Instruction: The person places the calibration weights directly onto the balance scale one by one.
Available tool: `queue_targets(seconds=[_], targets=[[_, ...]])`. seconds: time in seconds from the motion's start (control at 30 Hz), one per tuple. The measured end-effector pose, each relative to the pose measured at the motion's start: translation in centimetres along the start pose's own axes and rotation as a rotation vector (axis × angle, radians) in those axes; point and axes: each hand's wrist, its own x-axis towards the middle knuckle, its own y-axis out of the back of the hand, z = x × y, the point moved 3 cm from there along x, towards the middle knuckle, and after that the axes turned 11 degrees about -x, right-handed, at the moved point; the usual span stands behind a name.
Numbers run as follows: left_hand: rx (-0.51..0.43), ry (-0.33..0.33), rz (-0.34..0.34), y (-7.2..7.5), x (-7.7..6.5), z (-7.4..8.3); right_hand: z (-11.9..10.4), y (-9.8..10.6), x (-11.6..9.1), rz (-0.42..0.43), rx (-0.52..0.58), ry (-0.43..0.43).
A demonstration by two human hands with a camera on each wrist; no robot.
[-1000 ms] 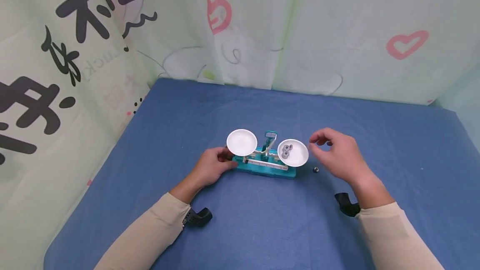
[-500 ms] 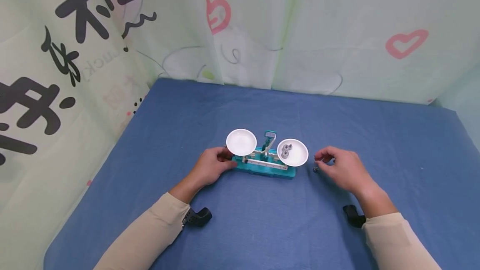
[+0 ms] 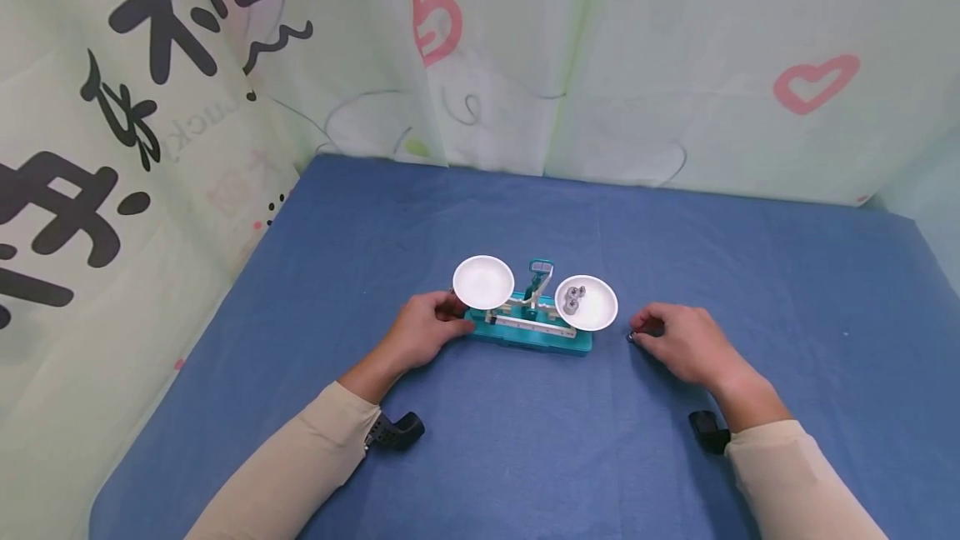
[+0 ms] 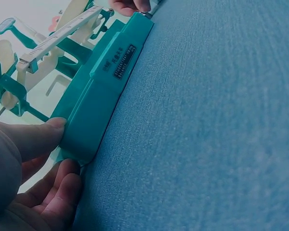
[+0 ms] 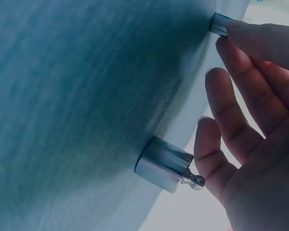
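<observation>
A teal balance scale (image 3: pixel 528 338) with two white pans stands in the middle of the blue cloth. My left hand (image 3: pixel 423 330) grips the left end of its base; the left wrist view has the thumb on top and curled fingers at the end. Small metal weights (image 3: pixel 572 303) sit in the right pan (image 3: pixel 597 307), while the left pan (image 3: pixel 483 282) is bare. Right of the scale, my right hand (image 3: pixel 686 343) pinches a small metal weight (image 5: pixel 220 25) between thumb and finger, low at the cloth. A larger knobbed weight (image 5: pixel 164 163) stands near the little finger, hidden in the head view.
Blue cloth (image 3: pixel 510 448) covers the table. A pale printed curtain (image 3: pixel 675 40) hangs along the back and left. Black camera mounts (image 3: pixel 397 432) stick out from both wrists.
My right hand has moved down and slightly right, away from the right pan, and its fingers have closed on the small weight beside the scale. The left hand has stayed put.
</observation>
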Motion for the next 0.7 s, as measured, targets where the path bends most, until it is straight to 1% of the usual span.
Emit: queue_targets(seconds=[0.2,0.33,0.53,0.7], targets=[[-0.005,-0.003,-0.001,-0.04,0.05,-0.03,0.20,-0.28,0.25,-0.028,-0.013,0.008],[-0.005,-0.011,-0.003,-0.04,0.09,-0.08,0.32,-0.48,0.38,-0.031,-0.018,0.018],[0.000,-0.004,0.001,-0.09,0.06,-0.13,0.26,-0.42,0.27,-0.017,-0.018,0.020],[0.010,-0.007,-0.003,-0.11,0.04,-0.20,0.08,0.34,-0.16,0.017,0.009,0.014]])
